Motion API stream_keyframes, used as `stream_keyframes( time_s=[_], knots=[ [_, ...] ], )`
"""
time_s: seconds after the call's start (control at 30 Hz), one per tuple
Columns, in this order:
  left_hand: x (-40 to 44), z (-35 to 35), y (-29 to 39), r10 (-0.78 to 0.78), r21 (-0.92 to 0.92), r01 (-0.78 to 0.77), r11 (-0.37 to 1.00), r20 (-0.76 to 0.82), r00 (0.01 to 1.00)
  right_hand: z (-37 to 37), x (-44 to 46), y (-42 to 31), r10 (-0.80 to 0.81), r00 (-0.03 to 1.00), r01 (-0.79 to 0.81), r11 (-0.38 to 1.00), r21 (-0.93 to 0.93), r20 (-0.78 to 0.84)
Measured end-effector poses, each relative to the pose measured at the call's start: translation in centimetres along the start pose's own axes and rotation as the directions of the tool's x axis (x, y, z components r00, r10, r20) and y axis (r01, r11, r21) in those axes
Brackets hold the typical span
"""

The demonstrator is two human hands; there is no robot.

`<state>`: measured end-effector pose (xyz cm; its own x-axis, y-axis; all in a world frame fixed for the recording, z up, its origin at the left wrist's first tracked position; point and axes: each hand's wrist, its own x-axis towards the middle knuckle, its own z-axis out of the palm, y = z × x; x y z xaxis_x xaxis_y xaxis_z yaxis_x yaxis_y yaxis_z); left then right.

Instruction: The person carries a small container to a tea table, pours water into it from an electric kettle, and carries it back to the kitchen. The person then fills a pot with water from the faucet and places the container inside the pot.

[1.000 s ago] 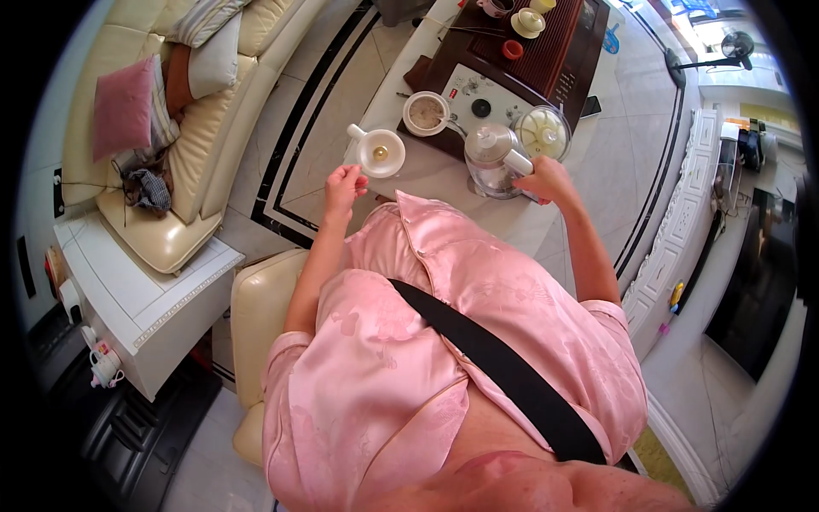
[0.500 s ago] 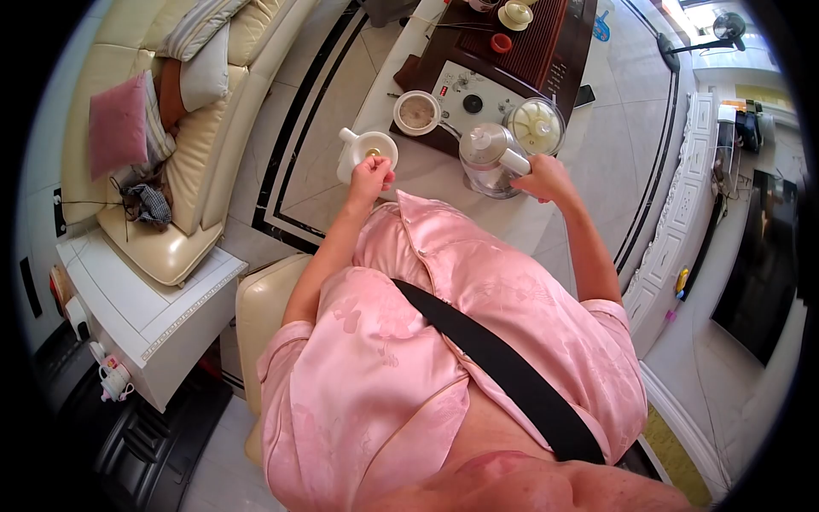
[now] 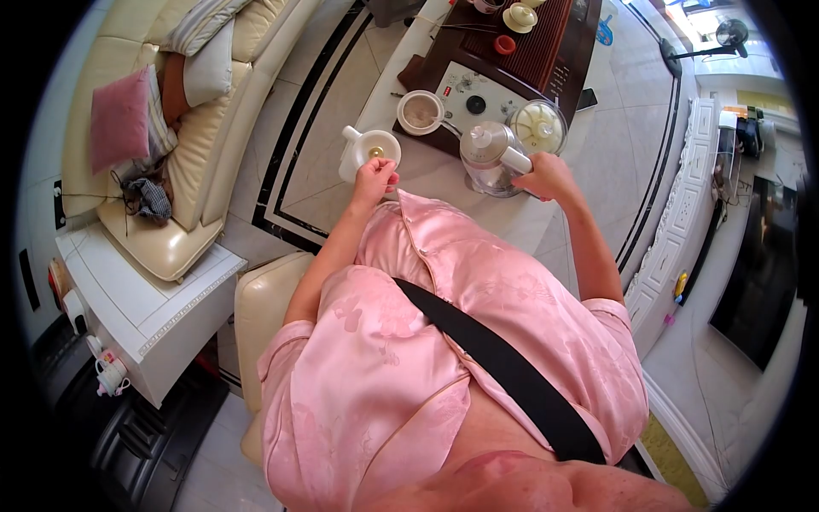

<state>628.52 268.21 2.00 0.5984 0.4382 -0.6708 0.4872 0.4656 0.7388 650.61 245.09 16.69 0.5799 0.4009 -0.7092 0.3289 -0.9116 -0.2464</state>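
My left hand [image 3: 375, 179] is closed in a pinch at the near rim of a white cup [image 3: 391, 143] with a side handle. Just beyond the fingertips, inside the cup, shows the gold-coloured end of what looks like a small spoon [image 3: 375, 152]; the rest is hidden by the fingers. My right hand [image 3: 548, 177] is wrapped around the white handle of a clear kettle [image 3: 488, 162], which stands upright on the table. Beyond the cup is a white-rimmed strainer [image 3: 421, 113] with brownish contents.
A clear lidded pot [image 3: 539, 126] stands beside the kettle. The dark tea tray [image 3: 546, 64] holds a red cup [image 3: 504, 44] and a lidded bowl [image 3: 519, 17]. A phone [image 3: 586, 100] lies at the table's right edge. To the left is a cream sofa [image 3: 205, 171].
My left hand has shifted slightly toward me, and more of the gold end shows in the cup. My right hand keeps its hold on the kettle handle.
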Motion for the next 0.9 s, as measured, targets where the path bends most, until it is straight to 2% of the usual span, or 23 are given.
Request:
stream_keyframes(
  time_s=[0.63,0.9],
  knots=[
    [-0.2,0.2,0.0,0.005,0.052,-0.006,0.999,0.021,1.0,-0.1,0.2,0.1,0.005,1.0,-0.004,1.0,0.028,-0.008],
    [-0.4,0.2,-0.2,-0.011,0.035,0.01,0.999,0.02,1.0,-0.8,0.7,-0.2,-0.05,0.998,0.048,0.997,-0.068,-0.028]
  ],
)
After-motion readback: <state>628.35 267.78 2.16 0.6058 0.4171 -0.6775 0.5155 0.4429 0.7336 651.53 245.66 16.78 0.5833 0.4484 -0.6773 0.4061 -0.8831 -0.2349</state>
